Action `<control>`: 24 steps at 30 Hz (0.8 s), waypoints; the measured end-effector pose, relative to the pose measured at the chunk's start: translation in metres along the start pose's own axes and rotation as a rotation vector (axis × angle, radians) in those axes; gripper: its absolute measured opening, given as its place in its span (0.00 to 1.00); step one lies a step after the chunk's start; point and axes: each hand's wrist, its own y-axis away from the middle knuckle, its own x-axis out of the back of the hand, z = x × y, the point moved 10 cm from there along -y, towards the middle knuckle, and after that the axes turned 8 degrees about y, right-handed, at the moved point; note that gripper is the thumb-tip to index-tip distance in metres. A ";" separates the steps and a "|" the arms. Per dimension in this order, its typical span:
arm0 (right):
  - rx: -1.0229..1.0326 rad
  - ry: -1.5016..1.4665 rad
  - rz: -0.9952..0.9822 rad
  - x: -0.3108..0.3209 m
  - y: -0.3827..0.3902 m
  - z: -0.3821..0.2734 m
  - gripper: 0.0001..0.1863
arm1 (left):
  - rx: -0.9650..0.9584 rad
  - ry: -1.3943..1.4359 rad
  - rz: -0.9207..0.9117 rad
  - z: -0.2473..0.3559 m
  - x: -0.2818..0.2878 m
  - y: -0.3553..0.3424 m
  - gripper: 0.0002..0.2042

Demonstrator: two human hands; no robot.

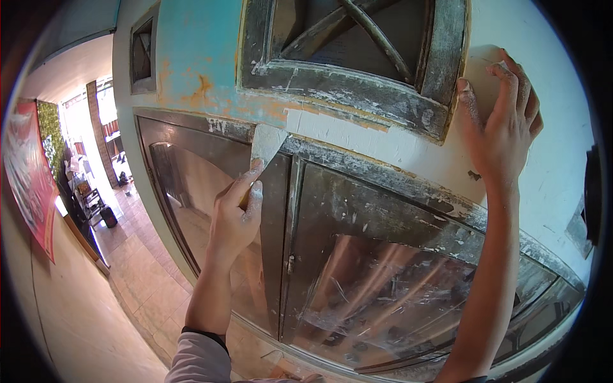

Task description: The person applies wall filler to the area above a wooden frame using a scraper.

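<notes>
My left hand (pixel 237 214) is closed round a putty knife (pixel 268 143), its pale, white-smeared blade pointing up. The blade's edge lies at the top rail of the dark wooden double door, beside a strip of white filler (pixel 338 131) on the wall. White dust coats my left thumb and fingers. Higher up on the right, my right hand (pixel 504 124) rests on the white wall with its fingers apart and bent. Its thumb is by the right edge of a dark wooden vent frame (pixel 345 92) with crossed bars. White dust marks these fingertips too.
Below stand the glazed door panels (pixel 389 293), splashed with white. Turquoise paint (pixel 217 45) with orange-brown patches covers the wall at upper left. A smaller vent (pixel 143 51) is farther left. A tiled floor (pixel 153 268) and a red banner (pixel 29 172) lie beyond.
</notes>
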 end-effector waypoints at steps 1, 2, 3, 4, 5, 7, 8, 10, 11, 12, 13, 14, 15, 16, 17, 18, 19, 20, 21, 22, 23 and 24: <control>0.002 0.003 0.000 0.001 -0.001 0.000 0.24 | -0.025 -0.019 0.005 0.004 0.000 0.000 0.18; 0.001 0.007 0.004 0.003 -0.002 0.001 0.24 | -0.025 -0.016 0.003 0.008 -0.002 -0.002 0.18; 0.000 0.011 0.009 0.005 -0.002 0.002 0.24 | -0.010 -0.019 0.002 0.011 -0.005 -0.004 0.17; -0.003 0.008 0.010 0.004 -0.002 0.001 0.24 | 0.004 -0.030 0.004 0.012 -0.005 -0.007 0.17; 0.000 0.016 0.008 0.004 -0.002 0.001 0.24 | 0.003 -0.033 0.005 0.011 -0.005 -0.009 0.17; 0.002 0.026 0.006 0.003 -0.001 0.001 0.24 | -0.070 -0.032 0.044 0.013 -0.005 -0.013 0.16; 0.005 0.027 0.009 0.004 -0.002 0.001 0.24 | -0.072 -0.032 0.043 0.013 -0.006 -0.017 0.16; 0.005 0.027 0.013 0.004 -0.002 -0.001 0.23 | -0.153 -0.011 0.062 0.021 -0.005 -0.022 0.17; -0.002 0.014 0.010 0.004 -0.001 -0.002 0.23 | -0.155 -0.013 0.061 0.021 -0.005 -0.023 0.17; -0.010 0.000 0.007 0.003 -0.001 -0.002 0.23 | -0.137 -0.024 0.055 0.019 -0.004 -0.024 0.16; -0.009 0.008 0.007 0.005 -0.002 0.000 0.23 | -0.120 -0.026 0.046 0.019 -0.005 -0.025 0.16; -0.002 0.011 0.003 0.006 -0.004 0.000 0.23 | -0.123 -0.020 0.044 0.020 -0.006 -0.025 0.16; 0.005 0.014 -0.002 0.008 -0.005 0.001 0.23 | -0.112 0.019 0.045 0.021 -0.005 -0.024 0.16; 0.004 0.011 -0.004 0.006 -0.004 0.000 0.23 | -0.097 0.049 0.047 0.019 -0.005 -0.021 0.16; -0.003 -0.005 0.002 0.005 -0.002 -0.001 0.23 | -0.094 0.045 0.047 0.018 -0.003 -0.017 0.16; -0.009 -0.020 0.008 0.004 -0.001 -0.002 0.23 | -0.066 0.042 0.039 0.014 -0.002 -0.012 0.16; -0.006 -0.014 0.008 0.006 -0.002 0.000 0.23 | -0.042 0.051 0.029 0.011 -0.004 -0.007 0.16; -0.005 0.000 -0.002 0.006 -0.002 0.001 0.23 | -0.043 0.058 0.028 0.011 -0.005 -0.003 0.16; -0.003 0.014 -0.013 0.006 -0.003 0.002 0.23 | -0.022 0.061 0.024 0.008 -0.006 0.002 0.16; -0.004 0.009 -0.012 0.005 -0.003 0.001 0.23 | 0.003 0.052 0.025 0.006 -0.004 0.005 0.16; -0.007 -0.001 -0.003 0.005 -0.002 0.000 0.22 | 0.005 0.048 0.028 0.005 -0.003 0.005 0.16; -0.010 -0.010 0.006 0.005 -0.002 0.000 0.22 | 0.012 0.045 0.009 0.004 -0.004 0.004 0.17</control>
